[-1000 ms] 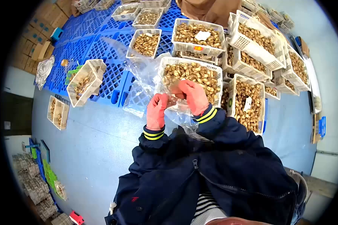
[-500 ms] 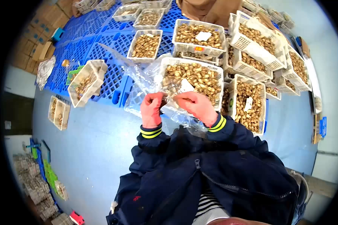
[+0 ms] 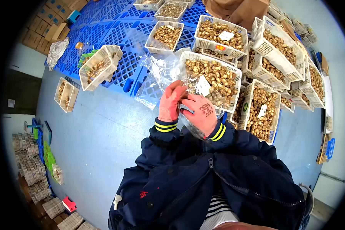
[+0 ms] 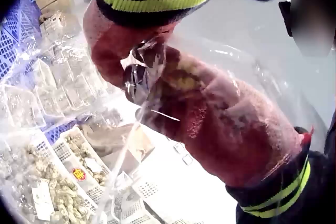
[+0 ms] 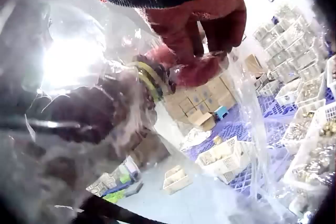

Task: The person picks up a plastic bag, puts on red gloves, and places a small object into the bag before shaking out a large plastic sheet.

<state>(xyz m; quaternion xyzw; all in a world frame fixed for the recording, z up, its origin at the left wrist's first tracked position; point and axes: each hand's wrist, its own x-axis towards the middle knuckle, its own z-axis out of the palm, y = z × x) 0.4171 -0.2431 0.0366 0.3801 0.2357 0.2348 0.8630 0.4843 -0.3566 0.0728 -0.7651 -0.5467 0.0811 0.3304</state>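
Observation:
Both hands wear pink gloves with dark fingertips and meet in front of the body. The left hand (image 3: 170,102) pinches the edge of a clear plastic bag (image 3: 161,73), its fingers bent close to the other hand. Curled fingers of the right hand (image 3: 200,114) grip the same bag just to the right. The film spreads away to the upper left, over the corner of a white crate (image 3: 236,89) of brown, knobbly pieces (image 3: 214,78) with a white paper (image 3: 203,85) on them. In the left wrist view, clear film (image 4: 142,77) passes between the gloved fingers.
More filled crates (image 3: 271,126) are stacked at the right and behind. Blue slatted pallets (image 3: 120,36) hold smaller baskets (image 3: 99,67). A divided basket (image 3: 66,94) stands on the blue floor (image 3: 92,134) at the left. Cardboard boxes (image 3: 42,28) are piled at the upper left.
The head view has shifted, so the crates appear further right and the left-hand baskets higher. The hands have come closer together, and the right hand has turned its back toward the camera.

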